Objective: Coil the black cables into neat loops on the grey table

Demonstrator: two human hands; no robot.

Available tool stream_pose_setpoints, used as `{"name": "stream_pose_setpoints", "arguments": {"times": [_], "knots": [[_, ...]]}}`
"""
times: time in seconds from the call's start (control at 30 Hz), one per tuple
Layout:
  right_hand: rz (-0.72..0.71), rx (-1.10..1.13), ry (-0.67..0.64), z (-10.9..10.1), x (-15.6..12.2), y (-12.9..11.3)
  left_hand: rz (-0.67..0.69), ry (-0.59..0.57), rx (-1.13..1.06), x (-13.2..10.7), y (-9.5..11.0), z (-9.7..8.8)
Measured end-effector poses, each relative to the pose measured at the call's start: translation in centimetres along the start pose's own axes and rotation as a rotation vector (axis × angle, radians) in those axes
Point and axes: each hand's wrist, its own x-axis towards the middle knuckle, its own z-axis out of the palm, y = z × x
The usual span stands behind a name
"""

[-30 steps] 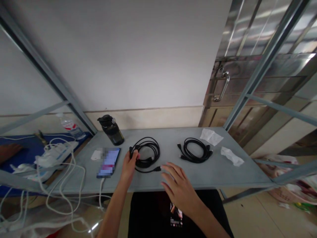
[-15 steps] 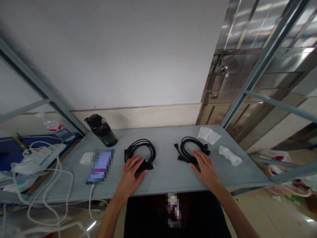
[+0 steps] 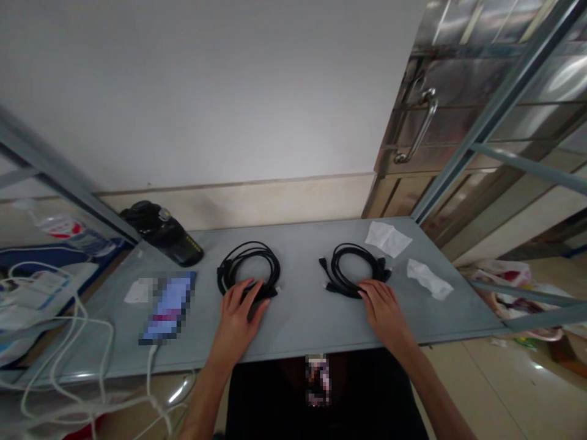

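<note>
Two coils of black cable with plugs lie side by side on the grey tabletop. My left hand (image 3: pixel 238 315) rests at the lower edge of the left cable coil (image 3: pixel 276 264). Its fingers and thumb are spread, with the fingertips touching the cable. At the lower right of the right cable coil (image 3: pixel 337 276) is my right hand (image 3: pixel 386 310). The fingers there lie outstretched, close together, over the cable and hide part of it. Plug ends stick out at the left and right of that coil.
A black bottle (image 3: pixel 167 235) stands at the back left, near a phone (image 3: pixel 169 308) with a white cable (image 3: pixel 150 373). Two crumpled white tissues (image 3: pixel 387 238) lie on the right. Metal posts flank the grey table (image 3: pixel 302 330). White cords tangle at far left.
My right thumb has drawn in nearer its fingers. My left hand stays at its coil with the fingers slightly shifted. The camera view has shifted a little.
</note>
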Motion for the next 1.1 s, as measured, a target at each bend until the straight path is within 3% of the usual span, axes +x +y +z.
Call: {"name": "stream_pose_setpoints", "arguments": {"times": [0.2, 0.8, 0.97, 1.1], "knots": [[0.029, 0.017, 0.044, 0.2, -0.2, 0.5, -0.011, 0.045, -0.055, 0.0, 0.5, -1.0], [0.214, 0.162, 0.091, -0.7, -0.5, 0.6, -0.019, 0.103, -0.081, -0.1, 0.6, -1.1], [0.327, 0.231, 0.183, -4.4, 2.0, -1.3, -0.044, 0.097, -0.084, -0.2, 0.7, -1.3], [0.355, 0.305, 0.462, -9.9, 6.7, -4.1, -0.046, 0.085, -0.103, -0.4, 0.7, -1.3]]}}
